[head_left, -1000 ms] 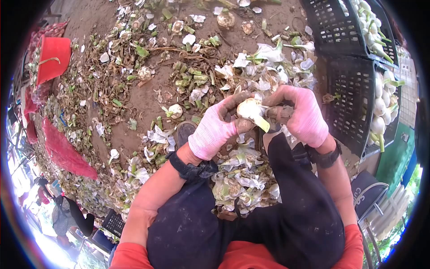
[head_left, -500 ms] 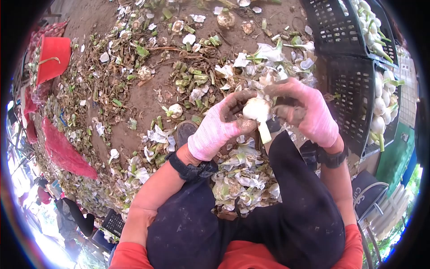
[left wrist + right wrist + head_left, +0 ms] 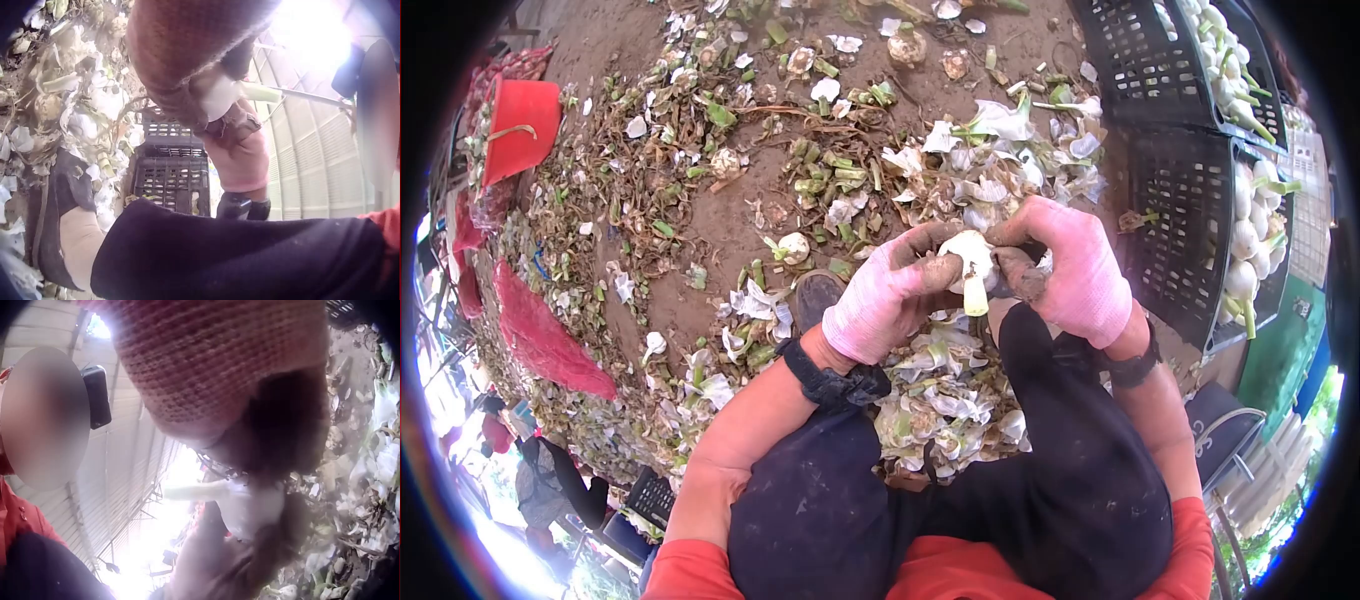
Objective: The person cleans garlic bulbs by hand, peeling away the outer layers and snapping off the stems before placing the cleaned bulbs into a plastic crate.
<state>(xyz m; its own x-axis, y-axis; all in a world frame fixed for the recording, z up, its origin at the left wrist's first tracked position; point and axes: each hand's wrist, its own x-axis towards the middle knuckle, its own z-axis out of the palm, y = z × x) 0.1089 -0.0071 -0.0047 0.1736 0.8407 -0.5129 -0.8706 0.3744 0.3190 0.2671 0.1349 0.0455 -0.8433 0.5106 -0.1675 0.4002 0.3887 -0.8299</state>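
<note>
A white garlic bulb (image 3: 972,256) with a short pale-green stem is held up between my two hands, the stem pointing down toward me in the head view. My left hand (image 3: 886,292), in a pink glove with bare soil-stained fingers, grips it from the left between thumb and fingers. From the other side my right hand (image 3: 1080,268), gloved alike, has its curled fingers and thumb at the bulb's skin. In the left wrist view the bulb (image 3: 220,99) is partly hidden by the left fingers. The right wrist view shows the stem (image 3: 197,490) jutting left.
Peeled skins (image 3: 945,385) lie heaped between my legs. More skins and cut stems litter the dirt ground (image 3: 690,235). Black crates (image 3: 1180,205) with garlic stand at the right. A red bucket (image 3: 522,135) and a red mesh sheet (image 3: 545,335) lie at the left.
The right hand drew away from the bulb with fingers spread, then came back to it. The bulb has turned in the left hand, its stem swinging from lower right to straight down.
</note>
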